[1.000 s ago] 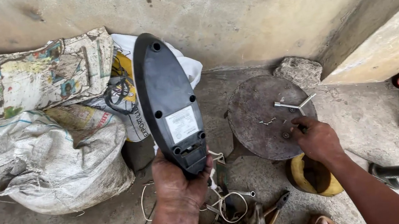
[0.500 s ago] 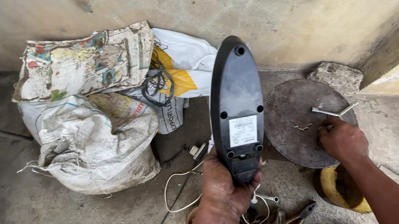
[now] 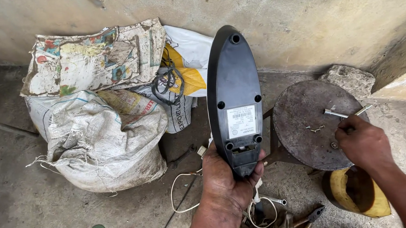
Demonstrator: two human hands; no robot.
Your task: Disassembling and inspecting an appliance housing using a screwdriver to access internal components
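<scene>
The black oval casing [image 3: 235,99] is standing upright in front of the round metal stool top [image 3: 315,122], just to its left, with its flat back and pale label facing the camera. It is probably being held this way so that the screw holes on the back are showing and easy to get at. The left hand [image 3: 225,179] is gripping the narrow lower end of the casing, fingers wrapped tight round it and thumb pressing one edge, so this hand is closed on the casing.

The right hand [image 3: 363,142] is resting on the near right edge of the stool top, fingers curled down and pinching together beside a slim silver tool [image 3: 346,112] that is lying on the top; whether the fingertips are actually holding it or some small part, I cannot tell. A few small screws [image 3: 315,128] are lying near the middle of the stool top, likely kept there so they stay together.

Left of the stool, stuffed woven sacks [image 3: 104,128] are leaning against the wall. Below the stool, pliers [image 3: 310,216] and a white cord [image 3: 187,193] are lying on the floor, and a yellow tub [image 3: 357,195] is sitting under its near edge.
</scene>
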